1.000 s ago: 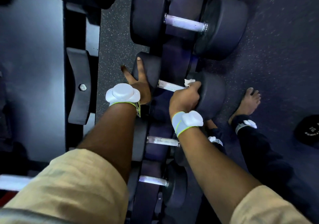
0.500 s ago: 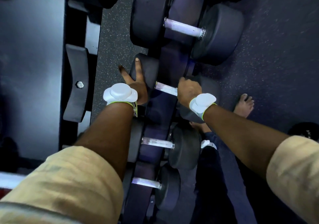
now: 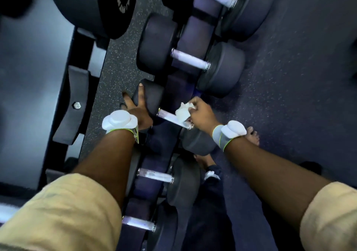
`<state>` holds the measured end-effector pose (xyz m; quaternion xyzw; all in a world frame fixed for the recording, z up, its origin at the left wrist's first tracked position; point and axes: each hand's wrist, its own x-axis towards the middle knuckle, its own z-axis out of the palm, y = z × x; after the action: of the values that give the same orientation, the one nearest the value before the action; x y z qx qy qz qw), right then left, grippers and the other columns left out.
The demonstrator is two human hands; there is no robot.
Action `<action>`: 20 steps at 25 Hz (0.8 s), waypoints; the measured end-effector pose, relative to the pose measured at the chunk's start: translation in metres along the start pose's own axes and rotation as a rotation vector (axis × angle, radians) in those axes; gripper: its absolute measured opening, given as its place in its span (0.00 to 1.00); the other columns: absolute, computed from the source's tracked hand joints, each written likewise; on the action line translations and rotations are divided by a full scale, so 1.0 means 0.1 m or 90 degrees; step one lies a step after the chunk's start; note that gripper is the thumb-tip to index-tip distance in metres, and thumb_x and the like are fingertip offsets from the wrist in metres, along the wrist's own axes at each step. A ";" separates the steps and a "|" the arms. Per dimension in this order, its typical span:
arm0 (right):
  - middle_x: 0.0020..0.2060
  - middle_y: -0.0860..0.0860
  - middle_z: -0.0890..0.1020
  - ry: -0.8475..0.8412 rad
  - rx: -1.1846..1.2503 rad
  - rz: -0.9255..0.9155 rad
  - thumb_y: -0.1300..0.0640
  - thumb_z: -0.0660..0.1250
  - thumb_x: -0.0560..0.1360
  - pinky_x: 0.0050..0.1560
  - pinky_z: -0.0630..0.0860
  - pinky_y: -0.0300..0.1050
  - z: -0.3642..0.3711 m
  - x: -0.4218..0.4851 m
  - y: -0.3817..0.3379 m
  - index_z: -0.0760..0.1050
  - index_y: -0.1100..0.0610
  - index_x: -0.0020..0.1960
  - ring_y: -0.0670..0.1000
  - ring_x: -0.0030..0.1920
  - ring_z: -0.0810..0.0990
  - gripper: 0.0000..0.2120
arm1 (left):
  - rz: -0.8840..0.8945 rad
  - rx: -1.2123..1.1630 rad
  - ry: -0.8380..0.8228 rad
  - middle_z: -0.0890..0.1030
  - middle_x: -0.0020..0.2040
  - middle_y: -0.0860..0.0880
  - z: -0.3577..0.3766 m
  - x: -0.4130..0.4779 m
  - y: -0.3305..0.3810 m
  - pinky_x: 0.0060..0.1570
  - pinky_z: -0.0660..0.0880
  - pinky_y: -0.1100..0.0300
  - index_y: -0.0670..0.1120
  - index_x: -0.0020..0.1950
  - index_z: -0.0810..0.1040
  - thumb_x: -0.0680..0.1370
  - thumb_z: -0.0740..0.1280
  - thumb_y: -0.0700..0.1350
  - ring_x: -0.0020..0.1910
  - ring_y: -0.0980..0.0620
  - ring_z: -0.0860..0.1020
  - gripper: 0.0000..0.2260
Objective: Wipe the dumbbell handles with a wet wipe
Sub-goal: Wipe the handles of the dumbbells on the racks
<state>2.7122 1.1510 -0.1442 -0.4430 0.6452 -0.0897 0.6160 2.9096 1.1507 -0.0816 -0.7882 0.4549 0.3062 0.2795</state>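
A row of black dumbbells with silver handles lies on a rack. My left hand rests with spread fingers on the left head of the middle dumbbell. My right hand pinches a crumpled white wet wipe against that dumbbell's silver handle, near its right end. The dumbbell's right head lies partly under my right wrist.
More dumbbells sit farther along the rack and nearer me. A large weight plate hangs at the top left. A black rack frame with a bolt runs along the left. My bare foot stands on the speckled floor.
My right hand has pulled back toward the handle's right end, and the wipe now shows bunched on top of the handle. The left hand stays on the dumbbell head. The camera has shifted.
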 end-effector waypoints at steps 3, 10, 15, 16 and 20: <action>0.47 0.59 0.83 0.000 0.175 0.003 0.62 0.61 0.76 0.43 0.82 0.57 -0.15 0.05 -0.10 0.71 0.46 0.44 0.59 0.41 0.84 0.11 | 0.000 -0.035 0.106 0.41 0.79 0.43 -0.05 -0.06 0.31 0.71 0.42 0.29 0.53 0.79 0.49 0.71 0.67 0.48 0.78 0.41 0.43 0.40; 0.47 0.60 0.80 -0.054 0.312 0.011 0.69 0.59 0.79 0.40 0.81 0.48 -0.57 0.36 -0.43 0.70 0.53 0.46 0.55 0.42 0.82 0.11 | 0.105 -0.370 0.232 0.81 0.57 0.44 0.06 -0.07 1.13 0.71 0.60 0.45 0.47 0.56 0.78 0.76 0.65 0.45 0.65 0.42 0.72 0.10; 0.45 0.55 0.80 -0.196 0.207 0.021 0.69 0.64 0.75 0.42 0.81 0.48 -1.27 0.65 -0.72 0.72 0.54 0.50 0.52 0.42 0.81 0.11 | 0.042 -0.589 0.230 0.79 0.44 0.49 -0.15 -0.12 1.71 0.47 0.72 0.60 0.45 0.53 0.75 0.76 0.68 0.37 0.43 0.48 0.77 0.08; 0.45 0.54 0.80 -0.223 0.181 0.022 0.68 0.66 0.75 0.42 0.81 0.47 -1.39 0.74 -0.76 0.73 0.54 0.53 0.50 0.42 0.81 0.11 | 0.040 -0.599 0.238 0.79 0.44 0.49 -0.18 -0.11 1.83 0.46 0.71 0.61 0.45 0.53 0.75 0.76 0.68 0.37 0.42 0.49 0.77 0.08; 0.41 0.52 0.82 -0.281 0.032 -0.020 0.64 0.71 0.73 0.39 0.79 0.42 -1.70 1.06 -0.85 0.78 0.55 0.49 0.48 0.40 0.81 0.07 | 0.011 -0.676 0.267 0.79 0.45 0.50 -0.26 -0.08 2.21 0.46 0.71 0.66 0.44 0.54 0.76 0.76 0.67 0.35 0.44 0.51 0.78 0.09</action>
<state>2.6186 0.9549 -0.1254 -0.4463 0.4850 -0.0164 0.7519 2.7158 1.0412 -0.0948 -0.8608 0.2908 0.3319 -0.2537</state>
